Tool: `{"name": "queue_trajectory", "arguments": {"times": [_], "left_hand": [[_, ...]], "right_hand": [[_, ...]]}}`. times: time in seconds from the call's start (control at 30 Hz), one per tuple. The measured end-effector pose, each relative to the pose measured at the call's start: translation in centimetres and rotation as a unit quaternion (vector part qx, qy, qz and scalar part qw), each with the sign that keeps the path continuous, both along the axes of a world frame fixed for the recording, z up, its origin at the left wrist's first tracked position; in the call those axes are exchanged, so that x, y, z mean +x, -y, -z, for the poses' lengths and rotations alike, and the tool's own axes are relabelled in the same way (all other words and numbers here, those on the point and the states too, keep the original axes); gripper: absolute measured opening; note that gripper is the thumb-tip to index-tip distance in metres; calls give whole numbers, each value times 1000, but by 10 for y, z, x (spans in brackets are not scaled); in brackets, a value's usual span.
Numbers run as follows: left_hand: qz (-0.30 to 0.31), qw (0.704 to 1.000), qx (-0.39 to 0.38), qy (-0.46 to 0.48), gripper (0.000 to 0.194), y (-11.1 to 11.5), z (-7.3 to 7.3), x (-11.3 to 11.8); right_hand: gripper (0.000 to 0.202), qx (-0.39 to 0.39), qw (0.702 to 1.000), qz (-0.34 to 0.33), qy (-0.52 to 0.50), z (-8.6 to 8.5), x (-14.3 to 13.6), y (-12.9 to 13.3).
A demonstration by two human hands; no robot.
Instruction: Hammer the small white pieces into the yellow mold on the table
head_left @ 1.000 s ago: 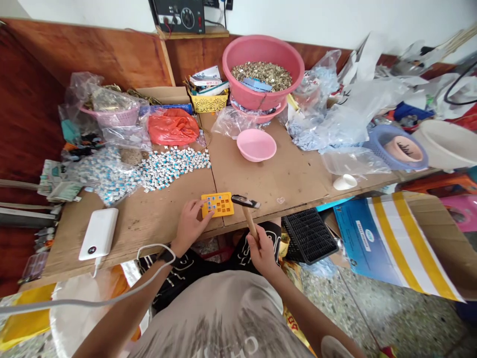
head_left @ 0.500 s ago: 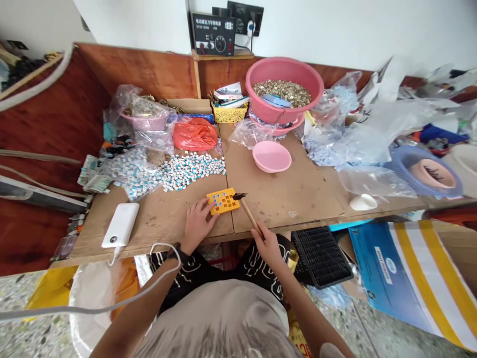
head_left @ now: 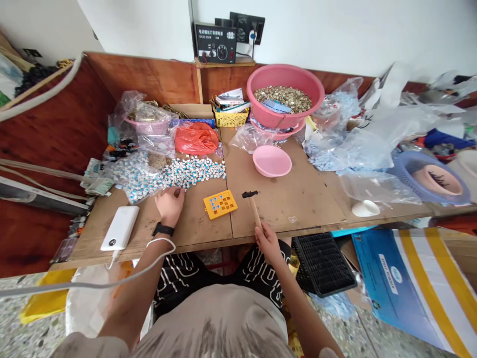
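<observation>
My left hand (head_left: 170,205) is at the near edge of a pile of small white-and-blue pieces (head_left: 194,170), its fingers curled; whatever they may hold is too small to make out. My right hand (head_left: 267,239) grips the wooden handle of a small hammer (head_left: 255,211), whose black head is raised over the table, right of a yellow tray (head_left: 220,204). Small blue pieces sit in some of the tray's square slots, while other slots look brown. Neither hand touches the tray.
Behind the tray stands a shallow pink bowl (head_left: 272,161), with a large pink basin (head_left: 285,96) of metal pieces farther back. A white power bank (head_left: 120,227) with a cable lies at the left. Plastic bags (head_left: 357,144) and a blue basket (head_left: 404,171) are at the right.
My left hand has left the yellow tray and moved left to the pile. My right hand has drawn the hammer away from the tray, slightly to the right.
</observation>
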State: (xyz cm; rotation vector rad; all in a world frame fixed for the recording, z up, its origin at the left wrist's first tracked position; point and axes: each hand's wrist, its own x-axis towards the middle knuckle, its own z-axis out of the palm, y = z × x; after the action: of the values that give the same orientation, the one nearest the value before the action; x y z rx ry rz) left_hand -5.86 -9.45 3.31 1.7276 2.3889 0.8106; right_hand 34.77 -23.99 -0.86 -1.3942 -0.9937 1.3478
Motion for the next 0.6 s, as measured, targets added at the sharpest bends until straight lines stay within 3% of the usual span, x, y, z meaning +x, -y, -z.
{"name": "queue_trajectory", "arguments": {"times": [0.13,0.37,0.47,0.6], "left_hand": [[34,998,-6,-57,39,-1,-1,8],[58,997,-12,-53,34,-12,-9,15],[118,993,-4,-19,25,-9,-16,29],[227,973,22,11,19,9,-26,68]], "right_hand": [[68,-24,998,25,-57,-8,-2,-2],[70,-35,995,44,-80,-12,0,-2],[71,-31,995,44,-80,-13,-1,-2],[71,-25,995,50,-79,-14,-2,-2]]}}
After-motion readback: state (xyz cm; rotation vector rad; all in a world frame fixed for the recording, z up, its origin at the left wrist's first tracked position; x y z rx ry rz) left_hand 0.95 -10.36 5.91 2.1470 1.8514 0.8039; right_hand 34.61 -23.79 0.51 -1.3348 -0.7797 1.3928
